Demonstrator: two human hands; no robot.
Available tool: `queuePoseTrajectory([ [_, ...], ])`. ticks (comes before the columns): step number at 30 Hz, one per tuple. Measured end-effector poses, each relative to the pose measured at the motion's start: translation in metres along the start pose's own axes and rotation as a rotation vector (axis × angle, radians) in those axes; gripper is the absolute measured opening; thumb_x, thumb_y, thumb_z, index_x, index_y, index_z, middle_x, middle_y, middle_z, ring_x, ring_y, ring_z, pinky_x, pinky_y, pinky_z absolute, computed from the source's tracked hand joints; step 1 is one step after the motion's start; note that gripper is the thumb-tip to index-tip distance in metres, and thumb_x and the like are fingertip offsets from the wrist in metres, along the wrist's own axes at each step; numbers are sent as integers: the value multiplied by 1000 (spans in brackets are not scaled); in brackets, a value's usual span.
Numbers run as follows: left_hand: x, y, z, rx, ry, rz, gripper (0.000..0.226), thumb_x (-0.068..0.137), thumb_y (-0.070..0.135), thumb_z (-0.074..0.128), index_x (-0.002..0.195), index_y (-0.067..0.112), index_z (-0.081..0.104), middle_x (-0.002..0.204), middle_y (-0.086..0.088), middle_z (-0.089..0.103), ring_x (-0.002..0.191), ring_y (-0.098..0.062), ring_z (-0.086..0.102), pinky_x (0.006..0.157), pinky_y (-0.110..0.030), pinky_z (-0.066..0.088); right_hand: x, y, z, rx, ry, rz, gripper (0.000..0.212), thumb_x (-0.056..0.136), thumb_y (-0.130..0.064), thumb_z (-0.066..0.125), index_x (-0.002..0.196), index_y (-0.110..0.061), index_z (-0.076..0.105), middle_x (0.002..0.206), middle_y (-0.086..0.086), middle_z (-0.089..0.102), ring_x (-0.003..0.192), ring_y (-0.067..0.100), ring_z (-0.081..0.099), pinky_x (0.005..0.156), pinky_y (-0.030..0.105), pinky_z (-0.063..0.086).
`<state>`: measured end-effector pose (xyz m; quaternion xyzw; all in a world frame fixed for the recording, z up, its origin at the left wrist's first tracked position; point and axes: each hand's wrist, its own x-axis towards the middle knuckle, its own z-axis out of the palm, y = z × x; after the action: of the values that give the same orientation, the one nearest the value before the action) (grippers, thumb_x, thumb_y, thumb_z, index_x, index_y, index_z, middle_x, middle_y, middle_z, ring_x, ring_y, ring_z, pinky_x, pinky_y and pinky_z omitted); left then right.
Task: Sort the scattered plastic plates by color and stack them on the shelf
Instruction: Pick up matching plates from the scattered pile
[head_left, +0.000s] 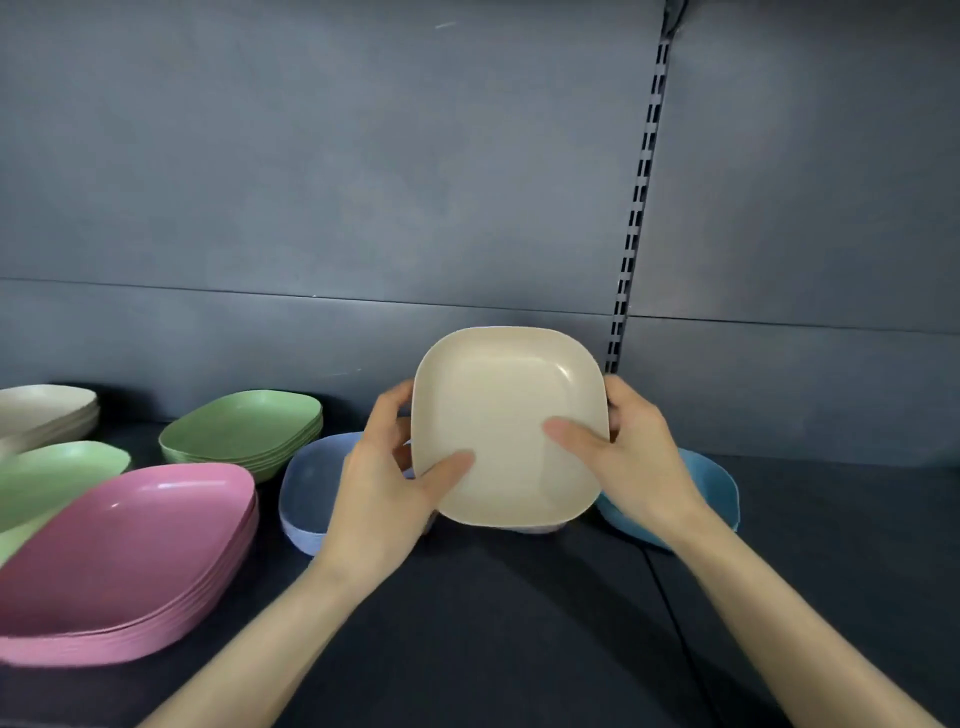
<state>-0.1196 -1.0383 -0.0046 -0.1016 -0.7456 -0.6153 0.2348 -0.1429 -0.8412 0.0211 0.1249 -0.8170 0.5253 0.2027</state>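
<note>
Both hands are gripping the cream rounded-square plastic plate (509, 415) at the frame's centre, tilting it above the dark shelf (519, 623). The left hand (384, 483) is pinching its lower left edge, and the right hand (623, 452) is clasping its right edge. A sorting step seems to be in hand. Next, the plate likely needs carrying to the stack of cream plastic plates (47, 410) at the far left edge, past the stack of green plastic plates (244, 426). No brand, label or writing is showing.
</note>
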Motion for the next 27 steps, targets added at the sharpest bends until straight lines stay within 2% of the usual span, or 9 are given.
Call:
queuePoseTrajectory([
  [4,2,4,-54,57,130,88,63,74,7,77,115,42,44,91,10,65,83,-7,65,72,-23,52,7,-32,47,28,7,-87,40,79,-20,72,108,-32,47,92,-13,69,91,13,63,78,35,52],
  [7,7,2,-102,82,182,116,58,77,8,74,106,48,43,94,17,63,82,-3,65,66,-17,52,11,-56,91,62,-47,-135,48,80,-18,71,115,-40,45,98,-16,67,94,10,62,78,29,51],
  [9,11,-3,-140,120,189,133,56,78,8,73,109,45,45,101,18,62,85,-2,64,66,-16,52,15,-72,124,61,-62,-164,51,80,-18,71,117,-41,45,101,-16,66,92,10,62,77,28,51],
  [12,21,-18,-204,188,180,134,58,76,8,74,121,33,48,106,13,62,91,-8,64,73,-25,53,19,-99,178,21,-90,-192,51,80,-18,68,121,-37,44,97,-13,65,89,10,61,70,25,52],
  [15,33,-37,-268,233,172,84,60,75,5,75,123,30,49,107,13,61,89,-10,65,76,-25,52,23,-121,240,-11,-122,-171,49,79,-17,68,118,-33,43,92,-6,66,88,16,60,72,32,52],
  [19,51,-63,-342,298,154,31,61,74,2,74,126,25,50,104,15,60,90,-5,62,71,-12,47,34,-143,319,-104,-167,-126,47,75,-21,69,108,-34,38,93,-1,66,94,24,57,76,38,50],
  [21,63,-75,-371,323,146,19,63,73,3,74,127,24,50,104,14,60,93,-12,61,70,-17,49,41,-152,348,-153,-177,-116,46,73,-22,70,104,-31,38,96,-1,64,94,26,57,79,42,50],
  [24,85,-88,-403,373,134,17,64,71,3,76,126,24,52,101,16,59,95,-16,60,80,-27,49,56,-165,383,-216,-204,-73,47,73,-21,71,105,-22,38,100,2,62,94,29,57,79,44,51],
  [27,109,-101,-428,409,112,-6,64,71,1,76,127,23,52,97,16,59,93,-19,60,83,-33,50,74,-173,414,-259,-270,10,49,71,-22,73,107,-15,40,101,7,61,89,31,59,67,44,54],
])
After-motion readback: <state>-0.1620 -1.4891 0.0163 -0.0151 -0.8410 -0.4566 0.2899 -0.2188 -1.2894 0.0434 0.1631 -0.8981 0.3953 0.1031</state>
